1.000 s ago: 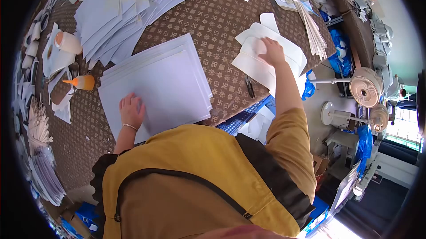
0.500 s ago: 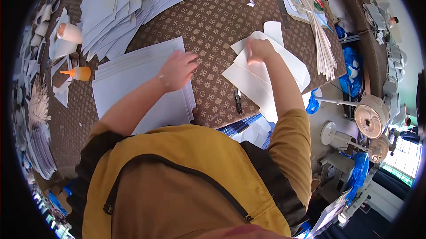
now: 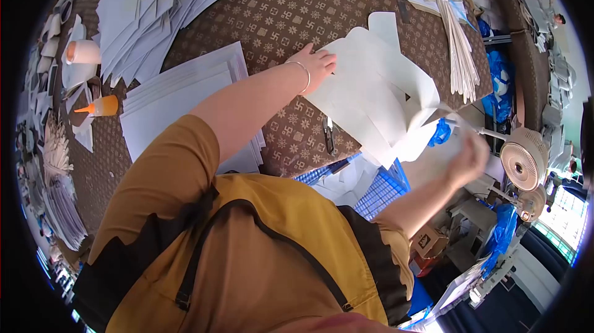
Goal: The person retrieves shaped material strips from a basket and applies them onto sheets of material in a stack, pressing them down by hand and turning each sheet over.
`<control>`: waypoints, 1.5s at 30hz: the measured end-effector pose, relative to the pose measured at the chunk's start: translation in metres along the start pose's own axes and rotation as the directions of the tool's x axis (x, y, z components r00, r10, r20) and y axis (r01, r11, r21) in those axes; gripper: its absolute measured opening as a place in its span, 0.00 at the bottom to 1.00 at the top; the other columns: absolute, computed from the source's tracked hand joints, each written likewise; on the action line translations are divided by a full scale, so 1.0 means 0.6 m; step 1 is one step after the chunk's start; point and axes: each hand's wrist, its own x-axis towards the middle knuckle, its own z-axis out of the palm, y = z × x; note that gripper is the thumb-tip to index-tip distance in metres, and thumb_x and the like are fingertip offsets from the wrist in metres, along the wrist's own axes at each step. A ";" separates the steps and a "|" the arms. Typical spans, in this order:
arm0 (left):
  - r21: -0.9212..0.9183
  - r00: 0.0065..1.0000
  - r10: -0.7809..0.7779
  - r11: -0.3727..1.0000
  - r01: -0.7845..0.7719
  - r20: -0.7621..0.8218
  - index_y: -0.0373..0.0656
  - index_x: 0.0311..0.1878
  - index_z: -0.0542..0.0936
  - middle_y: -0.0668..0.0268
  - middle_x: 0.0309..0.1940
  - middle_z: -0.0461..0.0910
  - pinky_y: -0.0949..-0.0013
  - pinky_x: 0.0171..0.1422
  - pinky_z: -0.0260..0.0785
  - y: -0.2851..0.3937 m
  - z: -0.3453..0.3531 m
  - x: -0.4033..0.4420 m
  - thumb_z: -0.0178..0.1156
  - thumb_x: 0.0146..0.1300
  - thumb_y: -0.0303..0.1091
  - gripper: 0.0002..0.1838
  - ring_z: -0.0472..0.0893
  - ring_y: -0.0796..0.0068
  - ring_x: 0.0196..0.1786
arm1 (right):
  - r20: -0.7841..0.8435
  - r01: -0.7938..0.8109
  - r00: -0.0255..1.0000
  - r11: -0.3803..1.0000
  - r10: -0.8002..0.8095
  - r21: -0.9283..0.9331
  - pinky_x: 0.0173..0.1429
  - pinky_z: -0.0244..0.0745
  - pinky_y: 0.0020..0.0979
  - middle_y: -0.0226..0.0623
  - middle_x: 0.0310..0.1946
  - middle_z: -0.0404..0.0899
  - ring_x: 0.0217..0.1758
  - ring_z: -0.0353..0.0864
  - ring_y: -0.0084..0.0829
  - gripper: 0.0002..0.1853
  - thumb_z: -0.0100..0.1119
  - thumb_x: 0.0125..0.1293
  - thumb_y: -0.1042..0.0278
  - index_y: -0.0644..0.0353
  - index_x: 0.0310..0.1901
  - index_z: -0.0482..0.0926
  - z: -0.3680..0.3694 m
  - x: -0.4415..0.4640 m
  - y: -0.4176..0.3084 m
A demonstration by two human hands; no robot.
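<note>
A white die-cut paper sheet (image 3: 365, 79) with rounded flaps lies spread at the table's right corner, its lower right part curled up over the edge. My left hand (image 3: 315, 67) rests on the sheet's upper left edge, fingers stretched out. Off the table's right side, my right hand (image 3: 469, 158) is smeared by motion. A pale blurred streak runs between it and the sheet's right end; I cannot tell whether the hand holds anything. A small cutter or pair of snips (image 3: 329, 136) with a dark handle lies below the sheet.
A neat stack of white paper (image 3: 185, 98) lies at left, with fanned sheets (image 3: 148, 11) behind. An orange-tipped glue bottle (image 3: 105, 106) stands farther left. Bundled paper strips (image 3: 455, 48) lie at the right edge. Below are a blue basket (image 3: 380, 194) and a fan (image 3: 521, 158).
My left hand has moved right, from above the paper stack onto the white sheet. My right hand has swung off the sheet, rightward and down. The sheet's folded part has opened out.
</note>
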 end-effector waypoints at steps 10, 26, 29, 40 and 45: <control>-0.598 0.876 -0.130 0.775 -0.202 -0.464 0.41 0.56 0.71 0.56 0.62 0.64 0.64 0.65 0.61 -0.015 -0.001 -0.016 0.63 0.51 0.32 0.27 0.67 0.60 0.62 | -0.801 0.071 0.598 0.994 0.024 0.083 0.40 0.77 0.32 0.44 0.36 0.80 0.35 0.80 0.31 0.14 0.65 0.54 0.71 0.72 0.39 0.78 -0.187 -0.060 -0.124; -0.750 0.825 -0.548 -0.485 -0.450 -0.141 0.36 0.55 0.72 0.61 0.50 0.76 0.70 0.52 0.69 0.008 0.188 -0.656 0.50 0.64 0.32 0.18 0.77 0.70 0.49 | 0.476 0.213 0.819 0.940 -0.321 0.267 0.58 0.66 0.33 0.43 0.46 0.76 0.55 0.70 0.37 0.24 0.65 0.53 0.68 0.63 0.53 0.73 0.222 -0.403 -0.493; -0.763 0.810 -0.575 -0.473 -0.441 -0.112 0.36 0.55 0.72 0.61 0.50 0.76 0.69 0.52 0.69 -0.014 0.240 -0.728 0.50 0.63 0.29 0.18 0.77 0.68 0.48 | 0.653 -0.598 0.705 0.726 0.276 0.339 0.55 0.70 0.35 0.40 0.46 0.76 0.51 0.73 0.35 0.19 0.60 0.60 0.67 0.62 0.52 0.73 0.274 -0.429 -0.455; -0.899 0.726 -0.646 -0.428 -0.092 0.234 0.37 0.56 0.72 0.65 0.44 0.78 0.69 0.53 0.67 -0.138 0.340 -0.776 0.58 0.58 0.30 0.21 0.75 0.76 0.48 | 0.582 -0.718 0.687 0.282 0.435 0.636 0.40 0.78 0.28 0.34 0.30 0.78 0.35 0.79 0.27 0.01 0.55 0.60 0.75 0.60 0.32 0.74 0.291 -0.388 -0.570; -0.868 0.765 -0.530 -0.102 -0.486 -0.367 0.38 0.59 0.69 0.63 0.50 0.75 0.68 0.57 0.65 -0.096 0.169 -0.739 0.58 0.58 0.26 0.24 0.73 0.75 0.53 | 0.354 0.000 0.840 0.653 -0.410 0.757 0.39 0.75 0.34 0.38 0.29 0.78 0.35 0.78 0.33 0.05 0.61 0.53 0.72 0.60 0.31 0.75 0.237 -0.388 -0.717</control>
